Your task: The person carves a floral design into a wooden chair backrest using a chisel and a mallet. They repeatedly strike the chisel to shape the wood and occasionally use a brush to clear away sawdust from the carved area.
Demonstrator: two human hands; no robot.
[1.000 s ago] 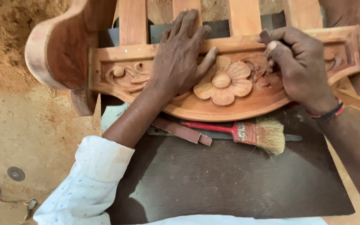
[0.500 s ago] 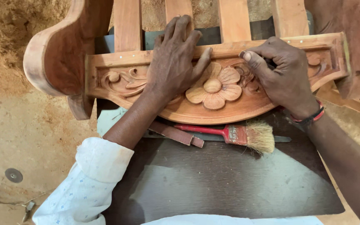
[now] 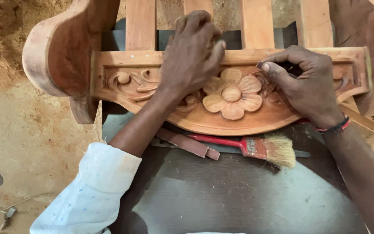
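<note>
- Wooden carved rail (image 3: 152, 78) with a flower (image 3: 232, 93) at its middle lies across a dark desk (image 3: 239, 199).
- Left hand (image 3: 191, 56) presses flat on the rail just left of the flower, fingers bent over the top edge, holding nothing.
- Right hand (image 3: 304, 84) rests on the carving right of the flower, its grip closed on a small dark tool (image 3: 260, 65), mostly hidden.
- Red-handled brush (image 3: 252, 147) and a brown strip (image 3: 187, 143) lie on the desk below the rail.
</note>
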